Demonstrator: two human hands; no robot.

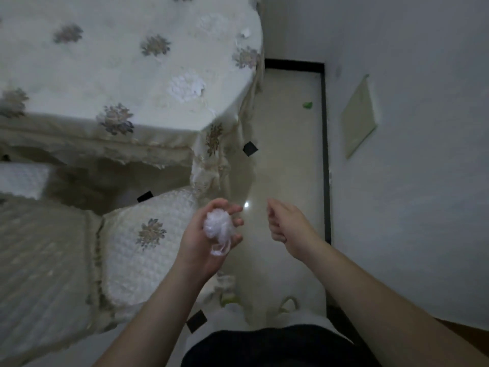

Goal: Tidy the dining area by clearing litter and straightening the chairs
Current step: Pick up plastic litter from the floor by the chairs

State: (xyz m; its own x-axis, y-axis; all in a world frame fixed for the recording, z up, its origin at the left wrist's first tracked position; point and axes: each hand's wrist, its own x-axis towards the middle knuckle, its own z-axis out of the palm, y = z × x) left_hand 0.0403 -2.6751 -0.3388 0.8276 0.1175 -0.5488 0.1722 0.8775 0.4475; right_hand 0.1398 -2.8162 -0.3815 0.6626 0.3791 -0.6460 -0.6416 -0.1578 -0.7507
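My left hand (203,234) is palm up over the floor, its fingers curled round a crumpled ball of clear white plastic litter (218,229). My right hand (288,223) hangs just to the right of it, fingers loosely curled, holding nothing. A chair with a white quilted, flower-patterned seat cover (143,242) stands to the left of my left hand, tucked near the table (119,75), which wears a cream floral cloth. A small green scrap (307,105) lies on the floor far ahead by the wall.
A narrow strip of glossy tiled floor (285,154) runs between the table and the white wall (423,181), edged by a black skirting (326,144). A pale green panel (358,115) hangs on the wall. A second covered chair (39,260) is at the left.
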